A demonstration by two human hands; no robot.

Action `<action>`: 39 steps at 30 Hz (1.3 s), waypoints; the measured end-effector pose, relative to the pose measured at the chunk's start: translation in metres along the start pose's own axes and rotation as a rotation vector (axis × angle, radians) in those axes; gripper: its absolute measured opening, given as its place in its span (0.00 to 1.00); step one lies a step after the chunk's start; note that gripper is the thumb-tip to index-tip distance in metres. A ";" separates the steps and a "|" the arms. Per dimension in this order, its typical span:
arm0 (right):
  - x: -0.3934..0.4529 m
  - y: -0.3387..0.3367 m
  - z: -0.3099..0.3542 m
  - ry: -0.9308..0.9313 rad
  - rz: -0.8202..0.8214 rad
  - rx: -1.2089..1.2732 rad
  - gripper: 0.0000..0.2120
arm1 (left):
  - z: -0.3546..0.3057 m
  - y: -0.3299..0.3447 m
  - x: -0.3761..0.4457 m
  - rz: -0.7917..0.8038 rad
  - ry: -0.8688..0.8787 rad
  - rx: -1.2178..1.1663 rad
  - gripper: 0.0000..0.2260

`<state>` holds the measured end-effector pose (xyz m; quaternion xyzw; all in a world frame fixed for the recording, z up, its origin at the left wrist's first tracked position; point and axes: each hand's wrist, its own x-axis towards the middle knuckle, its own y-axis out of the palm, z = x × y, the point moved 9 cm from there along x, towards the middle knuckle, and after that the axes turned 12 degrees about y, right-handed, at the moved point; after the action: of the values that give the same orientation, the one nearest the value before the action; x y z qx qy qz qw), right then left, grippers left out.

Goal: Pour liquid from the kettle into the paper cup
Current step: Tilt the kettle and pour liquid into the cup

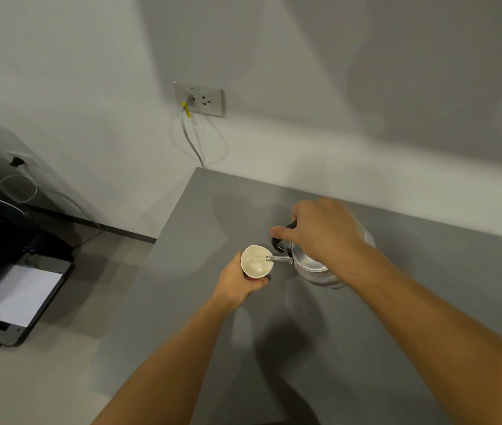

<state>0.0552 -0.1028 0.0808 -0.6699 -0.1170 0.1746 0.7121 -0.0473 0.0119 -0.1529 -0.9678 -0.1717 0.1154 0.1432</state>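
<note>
A silver metal kettle (314,268) with a black handle is tilted to the left above the grey table (366,348). My right hand (320,231) grips its handle from above. Its spout reaches over the rim of the paper cup (254,262), which is white inside and red at the base. A thin stream of clear liquid runs from the spout into the cup. My left hand (234,283) holds the cup from the near-left side, fingers wrapped under it. The cup's outer wall is mostly hidden by my fingers.
The table's left edge runs diagonally from the wall toward me. Beyond it on the floor stands a dark printer (13,286) with white paper. A wall socket (199,99) with a grey cable plugged in sits above the table's far corner.
</note>
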 end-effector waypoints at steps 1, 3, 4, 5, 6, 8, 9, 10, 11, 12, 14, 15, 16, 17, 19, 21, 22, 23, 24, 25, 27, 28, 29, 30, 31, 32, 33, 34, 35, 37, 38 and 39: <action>-0.001 -0.001 0.001 -0.007 -0.004 -0.002 0.21 | 0.000 0.000 0.000 -0.002 0.002 0.006 0.28; -0.002 -0.002 0.005 -0.024 -0.008 -0.007 0.21 | -0.002 -0.001 0.000 -0.003 0.009 0.015 0.28; -0.002 -0.002 0.007 -0.032 -0.009 -0.011 0.21 | -0.002 -0.001 -0.001 -0.001 0.011 0.020 0.27; -0.003 -0.003 0.009 -0.039 -0.011 -0.014 0.21 | -0.003 -0.001 -0.001 0.001 0.012 0.024 0.27; -0.003 -0.003 0.010 -0.043 -0.012 -0.015 0.20 | -0.003 -0.001 -0.002 0.002 0.011 0.026 0.27; -0.004 -0.003 0.012 -0.046 -0.009 -0.016 0.22 | -0.002 -0.001 -0.001 0.003 0.004 0.021 0.27; -0.004 -0.003 0.013 -0.047 -0.006 -0.021 0.23 | -0.001 -0.001 0.000 0.003 0.000 0.016 0.26; -0.004 -0.003 0.013 -0.049 -0.004 -0.026 0.24 | -0.001 -0.001 0.000 0.002 -0.002 0.012 0.26; -0.004 -0.003 0.014 -0.051 -0.003 -0.029 0.24 | 0.000 -0.001 0.000 0.000 -0.002 0.008 0.27; -0.004 -0.003 0.015 -0.052 -0.001 -0.030 0.24 | 0.000 0.000 0.000 -0.001 0.001 0.006 0.27; -0.003 -0.003 0.012 -0.044 0.002 -0.029 0.24 | 0.000 0.004 -0.001 0.009 0.002 0.004 0.28; -0.003 -0.003 0.012 -0.043 0.000 -0.031 0.24 | 0.000 0.005 -0.001 0.011 0.003 0.005 0.28; -0.003 -0.003 0.012 -0.042 -0.002 -0.035 0.24 | -0.001 0.005 -0.001 0.011 0.005 0.006 0.28; -0.003 -0.003 0.012 -0.043 -0.005 -0.038 0.23 | -0.001 0.006 -0.001 0.011 0.006 0.006 0.28; -0.004 -0.003 0.013 -0.049 -0.009 -0.043 0.24 | -0.002 0.006 -0.002 0.012 0.005 0.010 0.28; -0.005 -0.004 0.007 -0.042 -0.009 -0.053 0.24 | -0.004 0.013 -0.002 0.027 0.005 0.014 0.28; -0.005 -0.004 0.008 -0.049 -0.013 -0.052 0.24 | -0.004 0.013 -0.002 0.028 0.006 0.018 0.28; -0.005 -0.004 0.010 -0.058 -0.017 -0.054 0.24 | -0.004 0.013 -0.002 0.030 0.006 0.019 0.28; -0.006 -0.005 0.011 -0.068 -0.020 -0.060 0.24 | -0.005 0.013 -0.002 0.030 0.004 0.019 0.28; -0.006 -0.006 0.013 -0.077 -0.022 -0.063 0.24 | -0.005 0.012 -0.002 0.027 0.001 0.017 0.28; -0.006 -0.007 0.016 -0.092 -0.025 -0.062 0.24 | -0.004 0.009 -0.002 0.019 -0.007 0.012 0.28; -0.007 -0.007 0.018 -0.097 -0.025 -0.061 0.24 | -0.003 0.008 -0.002 0.017 -0.007 0.011 0.28; -0.006 -0.008 0.019 -0.100 -0.024 -0.058 0.24 | -0.003 0.006 -0.002 0.013 -0.003 0.011 0.28; -0.006 -0.008 0.020 -0.101 -0.024 -0.054 0.24 | -0.004 0.005 -0.002 0.007 0.003 0.014 0.28; -0.005 -0.008 0.022 -0.102 -0.025 -0.049 0.24 | -0.004 0.003 -0.002 0.001 0.007 0.019 0.28; -0.005 -0.009 0.023 -0.102 -0.027 -0.045 0.23 | -0.004 0.001 -0.002 -0.005 0.007 0.024 0.28; -0.004 -0.009 0.024 -0.105 -0.031 -0.043 0.23 | -0.005 0.000 -0.002 -0.011 0.007 0.028 0.28; -0.004 -0.009 0.024 -0.108 -0.034 -0.043 0.23 | -0.005 -0.001 -0.002 -0.014 0.009 0.033 0.28; -0.004 -0.009 0.025 -0.112 -0.037 -0.044 0.23 | -0.005 -0.002 -0.002 -0.014 0.009 0.038 0.28; -0.004 -0.010 0.025 -0.113 -0.038 -0.049 0.23 | -0.005 -0.002 -0.002 -0.010 0.012 0.045 0.28; -0.004 -0.010 0.025 -0.112 -0.037 -0.052 0.23 | -0.005 -0.002 -0.002 -0.010 0.014 0.048 0.28; -0.004 -0.010 0.025 -0.112 -0.036 -0.055 0.23 | -0.005 -0.002 -0.002 -0.011 0.014 0.050 0.28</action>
<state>0.0428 -0.0817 0.0928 -0.6761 -0.1737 0.1958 0.6887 -0.0482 0.0121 -0.1468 -0.9637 -0.1730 0.1120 0.1694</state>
